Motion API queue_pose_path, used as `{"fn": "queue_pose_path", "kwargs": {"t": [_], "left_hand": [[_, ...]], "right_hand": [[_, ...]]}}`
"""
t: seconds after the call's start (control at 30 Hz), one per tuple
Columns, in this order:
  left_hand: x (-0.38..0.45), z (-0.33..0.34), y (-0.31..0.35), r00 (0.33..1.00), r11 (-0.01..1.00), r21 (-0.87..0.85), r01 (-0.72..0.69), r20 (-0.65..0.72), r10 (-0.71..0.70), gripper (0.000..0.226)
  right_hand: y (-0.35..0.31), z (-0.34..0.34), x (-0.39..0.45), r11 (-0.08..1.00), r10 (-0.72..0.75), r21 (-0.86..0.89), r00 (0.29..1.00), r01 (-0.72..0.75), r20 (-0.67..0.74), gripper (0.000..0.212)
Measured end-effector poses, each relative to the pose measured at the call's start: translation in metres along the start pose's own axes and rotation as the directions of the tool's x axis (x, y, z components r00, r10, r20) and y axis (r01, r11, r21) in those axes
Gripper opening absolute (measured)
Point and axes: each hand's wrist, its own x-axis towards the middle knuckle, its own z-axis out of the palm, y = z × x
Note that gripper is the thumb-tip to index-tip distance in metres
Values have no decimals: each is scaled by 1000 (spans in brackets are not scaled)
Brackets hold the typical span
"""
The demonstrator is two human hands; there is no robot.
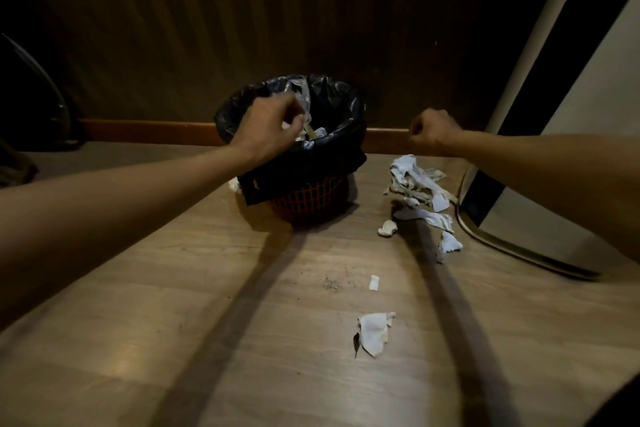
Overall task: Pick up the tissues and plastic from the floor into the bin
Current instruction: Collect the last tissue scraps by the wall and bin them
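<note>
Clear plastic (pixel 300 94) in left grip (pixel 268 125)

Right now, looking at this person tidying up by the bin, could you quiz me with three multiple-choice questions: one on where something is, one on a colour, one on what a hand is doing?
1. Where does the biggest heap of tissues lie?
A. Left of the bin
B. Right of the bin
C. On top of the bin

2. What colour is the basket under the black liner?
A. Orange-red
B. Blue
C. White

3. What is the left hand doing?
A. Lying flat on the floor
B. Hovering over the bin's opening with clear plastic at its fingers
C. Gripping the basket's base

Answers:
1 B, the heap sits on the floor to the bin's right, below the right hand.
2 A, orange-red mesh shows beneath the liner.
3 B, the hand is above the rim, fingers on the plastic.
</note>
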Motion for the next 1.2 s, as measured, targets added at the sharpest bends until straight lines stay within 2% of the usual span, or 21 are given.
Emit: {"fn": "queue_pose_path", "kwargs": {"t": [0.17,0.23,0.33,0.43,0.53,0.6,0.73,0.8,0.9,0.97,1.07,1.13,1.2], "left_hand": [[-37,38,26,967,978,90,-188,190,168,24],[-54,58,33,945,975,100,-197,285,162,27],[-82,91,43,902,985,83,-148,421,100,25],[-109,124,52,797,990,56,-129,600,70,24],[-134,155,65,617,988,-22,-154,779,114,31],[-149,174,73,518,980,-90,-180,838,172,33],[-170,204,88,427,953,-155,-262,867,258,42],[-180,216,91,393,950,-144,-278,885,249,50],[-197,234,86,346,957,-144,-253,910,228,55],[-205,241,81,347,957,-171,-234,905,247,43],[-200,244,75,400,953,-203,-226,872,281,21],[-185,245,71,521,970,-193,-144,819,241,18],[-165,246,65,636,987,-159,-33,758,143,28]], "right_hand": [[37,17,-16,987,55,-156,989,-33,139,13],[52,26,-22,966,46,-257,975,12,217,11],[70,43,-29,901,-25,-402,944,164,329,11],[83,57,-38,881,46,-435,882,186,469,23],[94,65,-46,908,154,-392,754,147,639,43],[106,72,-49,889,145,-401,692,223,707,48],[122,82,-59,834,51,-409,685,371,726,59],[127,90,-67,824,78,-440,698,356,711,65],[138,104,-76,835,128,-460,706,302,696,57],[146,110,-81,855,88,-417,707,308,702,49],[155,119,-89,873,28,-363,710,325,703,37],[159,125,-90,878,-14,-336,720,341,694,25],[160,127,-87,889,-59,-316,768,330,637,16]]}}
